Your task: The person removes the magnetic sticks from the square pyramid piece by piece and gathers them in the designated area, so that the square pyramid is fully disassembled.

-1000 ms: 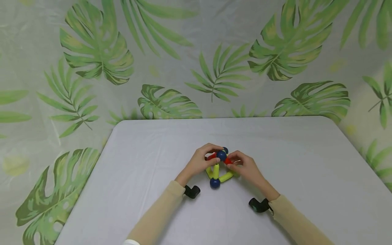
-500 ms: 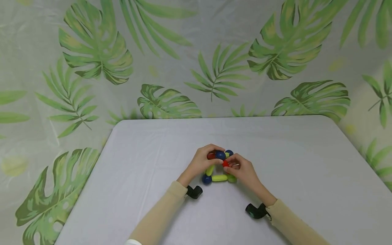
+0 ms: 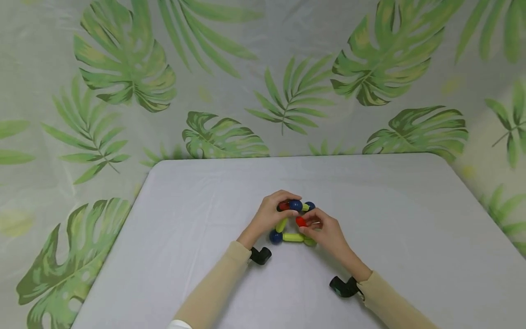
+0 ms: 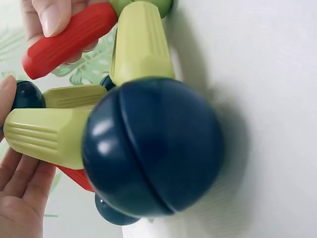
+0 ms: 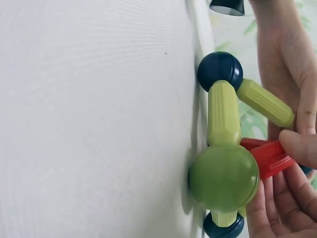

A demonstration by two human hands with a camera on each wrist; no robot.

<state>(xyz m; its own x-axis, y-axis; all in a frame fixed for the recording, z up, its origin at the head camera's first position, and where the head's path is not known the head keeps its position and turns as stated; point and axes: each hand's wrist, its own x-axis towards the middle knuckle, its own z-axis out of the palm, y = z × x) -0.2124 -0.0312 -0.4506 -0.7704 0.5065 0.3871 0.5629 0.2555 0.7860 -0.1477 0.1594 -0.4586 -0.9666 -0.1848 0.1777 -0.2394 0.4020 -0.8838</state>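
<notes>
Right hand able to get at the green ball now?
Probably yes: the right hand is close to the green ball, uncovered in the right wrist view. But that hand pinches a red stick, so may need to release it.

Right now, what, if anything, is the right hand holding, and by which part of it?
The right hand pinches a red rod between thumb and fingers, around its middle; the end away from the green ball sticks out free.

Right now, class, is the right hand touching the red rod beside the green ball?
Touching. The left wrist view shows it plainly: the right hand lays its thumb on the red rod, with fingers behind it.
</notes>
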